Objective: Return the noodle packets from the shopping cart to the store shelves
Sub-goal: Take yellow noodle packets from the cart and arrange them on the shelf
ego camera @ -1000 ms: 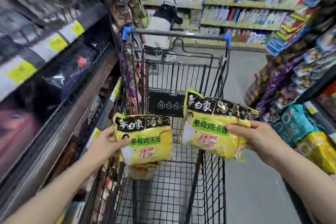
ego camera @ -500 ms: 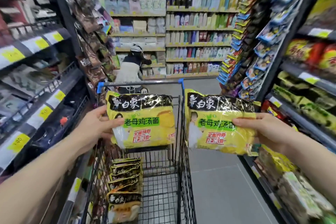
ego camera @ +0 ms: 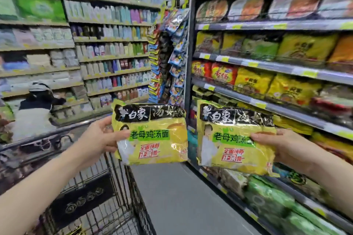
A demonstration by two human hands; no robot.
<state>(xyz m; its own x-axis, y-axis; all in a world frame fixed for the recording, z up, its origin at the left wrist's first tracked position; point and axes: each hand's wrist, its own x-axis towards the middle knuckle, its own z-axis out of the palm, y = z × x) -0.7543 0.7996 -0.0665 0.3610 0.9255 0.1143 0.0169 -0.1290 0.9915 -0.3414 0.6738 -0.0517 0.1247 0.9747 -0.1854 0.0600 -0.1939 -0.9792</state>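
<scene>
— Holding one packet in each hand, is that how it stands?

— Yes. Starting on the left: the shopping cart (ego camera: 91, 192) sits low at the near left, its wire basket below the left arm. What lies inside it cannot be made out from here.

— And the left hand?

— The left hand (ego camera: 99, 137) pinches the left noodle packet (ego camera: 150, 133) by its left edge, thumb on the printed front, fingers behind. The packet is upright, face toward the camera, out over the aisle floor just right of the cart.

— Then the right?

— The right noodle packet (ego camera: 229, 137) hangs just beside the first, not touching it. The right hand (ego camera: 278, 147) grips its right edge, thumb across the front. The two hands are well apart, each clamped on its own packet.

— So which step is this?

— I judge it the carry: both packets are out of the cart and turned toward the store shelves (ego camera: 267, 84) on the right, not yet placed.

— What does the next move need?

— Finding the matching row. Yellow bags (ego camera: 254, 82) lie on the mid shelf at the far right; blur hides whether they are the same product. The right packet is nearest, so it should slide in first, flat and face out, without knocking its neighbours.
</scene>
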